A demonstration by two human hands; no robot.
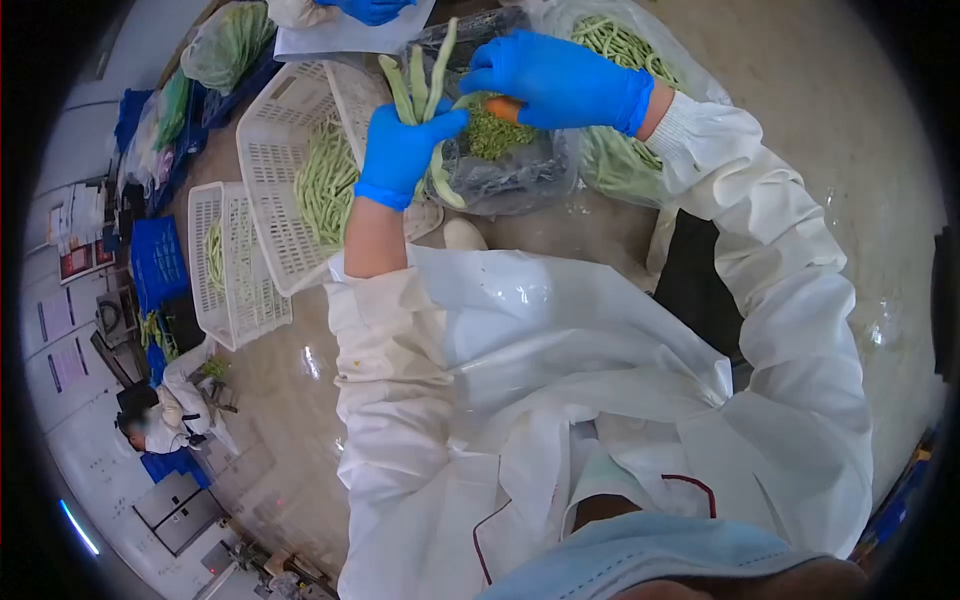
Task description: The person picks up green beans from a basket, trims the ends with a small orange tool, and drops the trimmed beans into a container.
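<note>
My left hand [398, 155], in a blue glove, is closed around several long flat green beans [418, 85]. Their upper ends fan out above the fingers, and one bean hangs below the thumb. Beside it my right hand [555, 82], also gloved in blue, has its fingers curled at the bean ends. A small orange item [505, 108] sticks out under its fingers; I cannot tell what kind it is. Below both hands lies a dark container lined with clear plastic [500, 190], with a heap of green bean trimmings [492, 138] in it.
A white slatted crate [262, 150] with green beans stands at left, a smaller white crate [240, 310] beside it. A clear bag of beans [620, 45] is at right. Another person's gloved hand [370, 10] shows at top; a seated person [170, 420] is far left.
</note>
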